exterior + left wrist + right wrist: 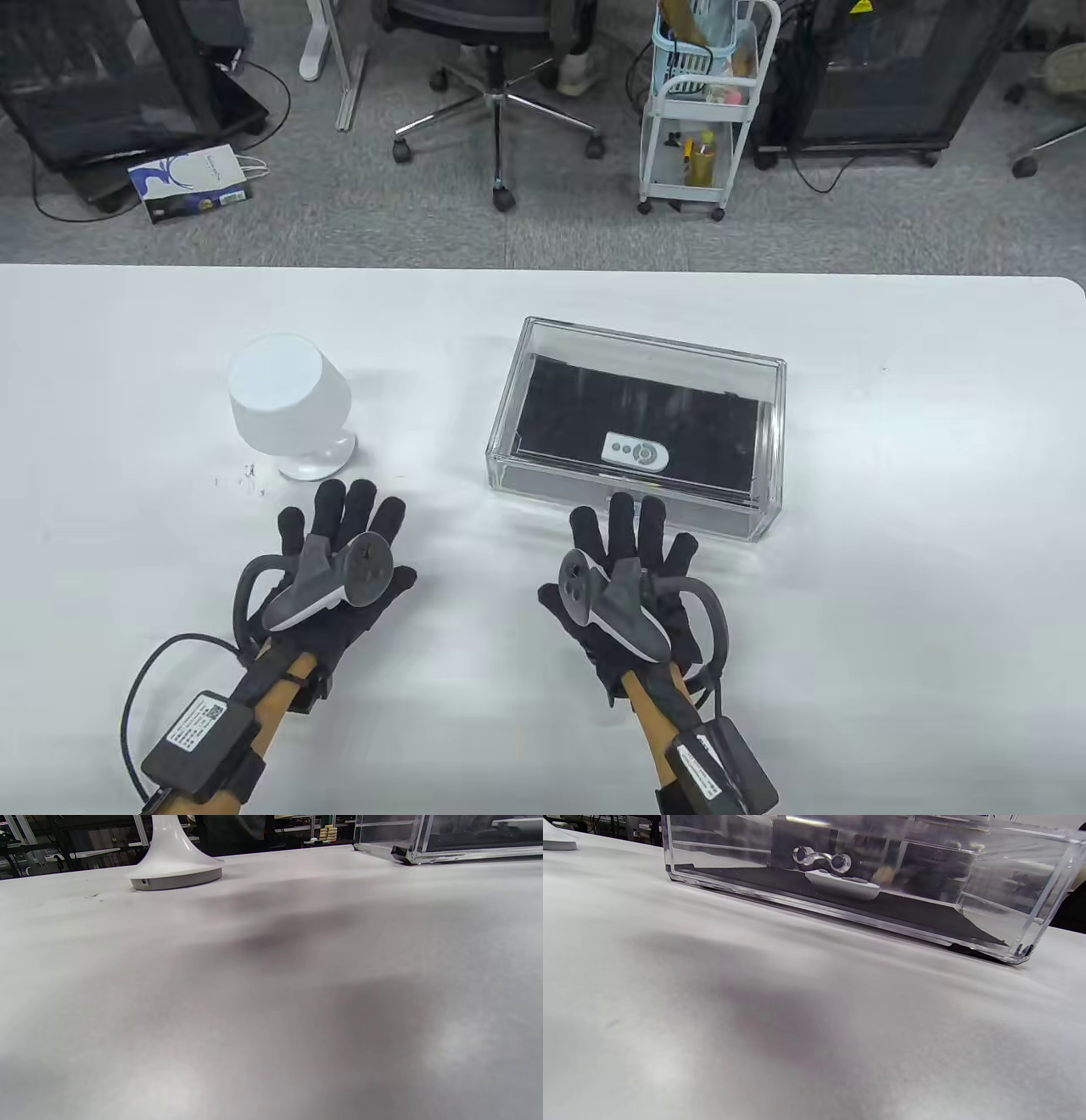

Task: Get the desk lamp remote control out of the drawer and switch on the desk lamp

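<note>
1. Remote control [635, 452] lies flat on the black liner inside the clear acrylic drawer box [768, 441], near its front wall; the right wrist view shows it [843, 885] just behind the drawer's metal pull [821, 859].
2. Right hand [624, 577] rests palm-down on the white table [543, 679], fingers spread and holding nothing; the remote sits at its 12 o'clock, behind the closed front wall, fingertips [621, 507] just short of the box.
3. Left hand [335, 569] lies flat too, fingers extended and empty, well apart from the remote, which is at its 2 o'clock.
4. Desk lamp [288, 403], white with a round base [176, 874], stands at 12 o'clock from the left hand, at 9 o'clock from the box.
</note>
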